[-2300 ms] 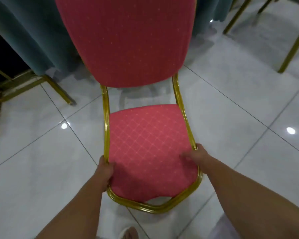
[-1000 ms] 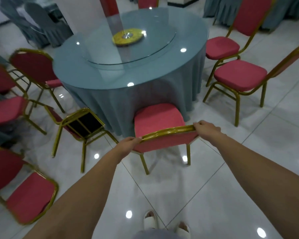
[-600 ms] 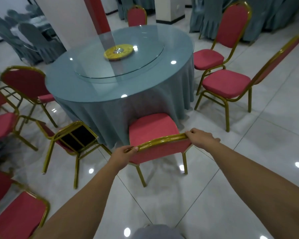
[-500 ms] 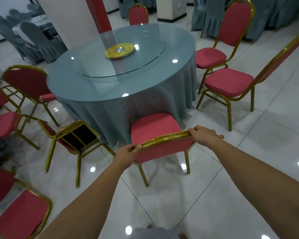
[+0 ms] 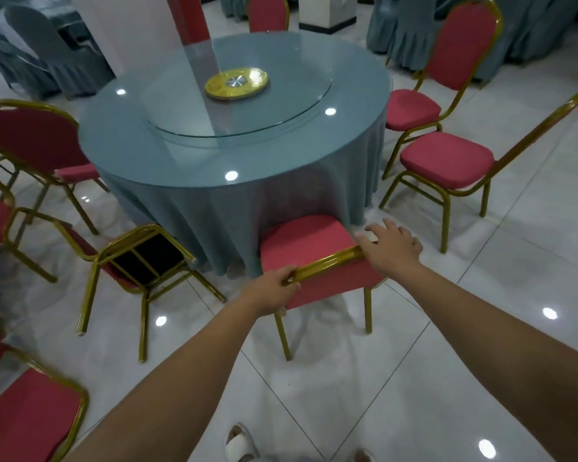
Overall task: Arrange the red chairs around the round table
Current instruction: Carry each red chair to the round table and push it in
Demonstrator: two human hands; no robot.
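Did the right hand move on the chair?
Yes. The right hand uncurled from the chair's gold top rail; its fingers now reach past it toward the round table.

Gilt metal chair frame [image 5: 327, 261], red cloth seat [image 5: 306, 238] — glossy floor tiles [image 5: 414, 378], glass tabletop [image 5: 187, 155].

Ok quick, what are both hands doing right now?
Left hand: gripping the chair's gold top rail.
Right hand: open, fingers spread, at the rail's other end.
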